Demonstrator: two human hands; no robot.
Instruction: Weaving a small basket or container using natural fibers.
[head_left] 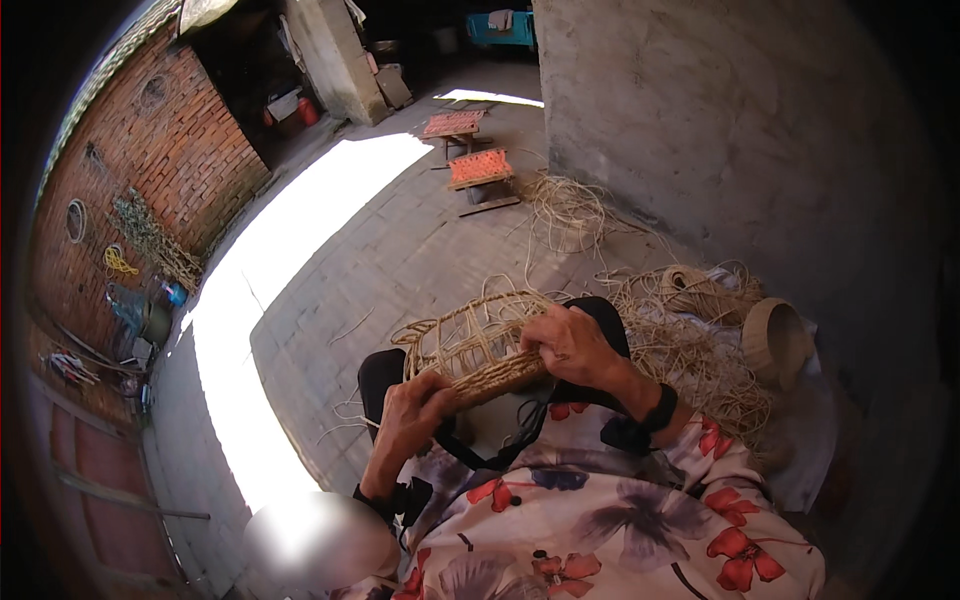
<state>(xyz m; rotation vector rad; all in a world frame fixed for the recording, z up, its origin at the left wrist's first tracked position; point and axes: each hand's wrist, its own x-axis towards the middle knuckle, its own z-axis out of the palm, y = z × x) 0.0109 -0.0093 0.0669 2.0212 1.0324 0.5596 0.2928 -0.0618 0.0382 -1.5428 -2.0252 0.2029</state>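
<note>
One woven rope piece [490,374] between dark-clad knees [376,378], gripped at its left end by the left hand [408,412] and at its right end by the right hand [572,342]. Fingers of both hands curled closed over the near edge, pinching the rope; some fingertips hidden, exact hold impossible to tell. Done, judging by the near side: a thick, tightly packed band running from hand to hand. Less finished, apparently: the far side, an open lattice of thinner cords with wide gaps out to the far edge. Probably somewhere partway, then; no way to tell the share left from this view alone. Plenty of material seemingly unused: a heap of loose cord [700,380] to the right, a rope coil [690,288] at its far side, and a tangle of cord [565,205] farther off. Just beside the heap, on its right, a round tan basket [778,342], well apart from both hands.
</note>
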